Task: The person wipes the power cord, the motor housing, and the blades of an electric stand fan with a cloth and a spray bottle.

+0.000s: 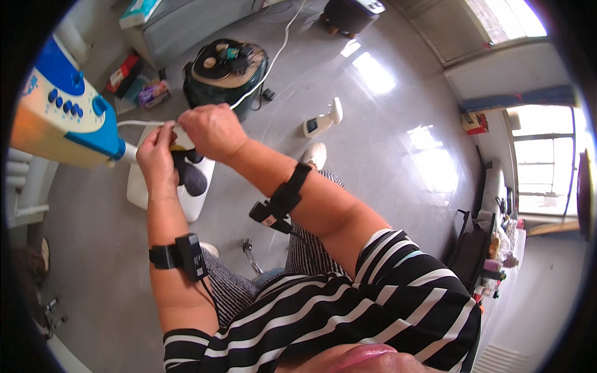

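Both of my hands are close together over the white base of a standing electric fan. My left hand [158, 151] pinches a white power cord [140, 123] that comes from beside the fan's blue and cream control housing [70, 107]. At the same cord my right hand [212, 130] is closed, and the cord runs on from it towards the top of the view. A dark grey cloth item [193, 181] hangs at my left palm, partly hidden by the fingers; its exact kind I cannot tell. The fan's white base [140, 186] lies beneath.
A dark green round appliance [186, 93] with small items on top stands beyond my hands. On the floor are a white spray bottle [323, 120], a black plug [268, 94] and small boxes [154, 93]. A dark bin-like box [350, 16] is farther off; a person's shoe [45, 254] shows far left.
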`<move>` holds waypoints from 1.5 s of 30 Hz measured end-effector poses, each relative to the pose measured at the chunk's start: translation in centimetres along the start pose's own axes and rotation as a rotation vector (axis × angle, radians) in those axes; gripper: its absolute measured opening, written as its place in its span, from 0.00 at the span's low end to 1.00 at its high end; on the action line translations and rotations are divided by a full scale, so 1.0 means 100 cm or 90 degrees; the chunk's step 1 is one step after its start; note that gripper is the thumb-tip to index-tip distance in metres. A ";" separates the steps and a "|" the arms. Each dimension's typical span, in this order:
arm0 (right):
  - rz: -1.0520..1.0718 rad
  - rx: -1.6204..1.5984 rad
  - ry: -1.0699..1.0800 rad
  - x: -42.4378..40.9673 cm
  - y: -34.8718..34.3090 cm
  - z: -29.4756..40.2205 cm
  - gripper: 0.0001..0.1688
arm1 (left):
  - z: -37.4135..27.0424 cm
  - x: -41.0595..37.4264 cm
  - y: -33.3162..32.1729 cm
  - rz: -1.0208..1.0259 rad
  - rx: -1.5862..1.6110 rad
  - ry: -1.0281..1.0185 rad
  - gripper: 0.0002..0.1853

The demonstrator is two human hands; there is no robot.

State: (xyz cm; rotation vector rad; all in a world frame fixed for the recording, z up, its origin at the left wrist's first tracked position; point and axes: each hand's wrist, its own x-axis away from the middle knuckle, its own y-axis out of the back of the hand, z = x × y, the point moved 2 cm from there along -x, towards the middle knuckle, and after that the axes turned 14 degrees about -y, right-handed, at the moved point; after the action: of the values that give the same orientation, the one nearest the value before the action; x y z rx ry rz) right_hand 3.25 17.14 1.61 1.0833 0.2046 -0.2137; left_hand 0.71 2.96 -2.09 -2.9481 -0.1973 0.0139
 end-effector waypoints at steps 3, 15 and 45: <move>0.038 0.025 -0.032 0.006 0.007 0.008 0.06 | 0.000 0.001 0.001 0.042 -0.021 -0.031 0.11; 0.092 0.163 -0.101 0.018 0.006 0.035 0.10 | 0.022 -0.011 0.016 0.075 -0.044 -0.017 0.12; -0.047 -0.130 -0.004 0.016 -0.005 0.027 0.07 | -0.028 0.017 0.017 0.052 -0.137 -0.215 0.08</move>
State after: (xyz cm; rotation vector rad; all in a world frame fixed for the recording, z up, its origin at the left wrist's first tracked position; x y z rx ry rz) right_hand 4.81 14.39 2.04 0.8732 0.2552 -0.2570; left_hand 2.71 1.04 0.33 -3.1459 -0.1298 0.5363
